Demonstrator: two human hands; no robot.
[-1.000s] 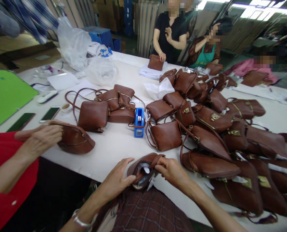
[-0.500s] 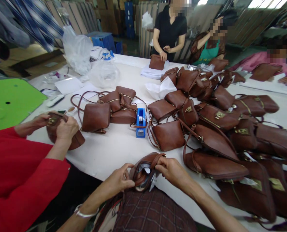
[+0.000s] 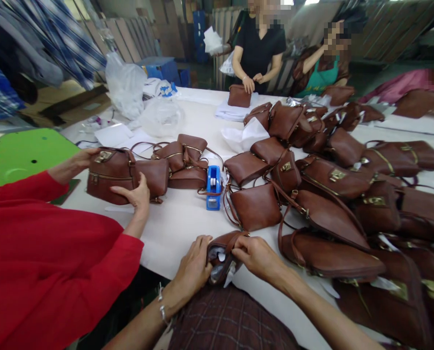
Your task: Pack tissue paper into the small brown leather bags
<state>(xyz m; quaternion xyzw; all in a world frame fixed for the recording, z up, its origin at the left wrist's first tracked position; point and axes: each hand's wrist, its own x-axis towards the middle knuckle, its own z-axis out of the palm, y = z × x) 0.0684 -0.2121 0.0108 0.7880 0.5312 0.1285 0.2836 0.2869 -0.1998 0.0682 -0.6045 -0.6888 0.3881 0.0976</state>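
Note:
At the table's near edge, a brown leather handbag (image 3: 217,244) is unzipped toward me, and clear plastic shows inside its mouth. My left hand (image 3: 195,265) is wrapped round the bag's left side, the thumb at the opening. On the other side, my right hand (image 3: 251,253) pinches the upper right rim by the strap. A white tag (image 3: 229,274) hangs from the bag's lower right. Beyond the bag stands a blue tape dispenser (image 3: 213,187), with another brown bag (image 3: 255,206) lying flat to its right.
Many brown bags, among them one with a brass lock (image 3: 335,175), cover the table's right side. A co-worker in a red sleeve (image 3: 111,262) holds a brown bag (image 3: 111,175) close on my left. Other people stand or sit across the white table (image 3: 198,114).
My left hand has shifted from pinching the rim to wrapping round the bag's side. The red-sleeved co-worker has moved their bag up and right, now showing its zipped front.

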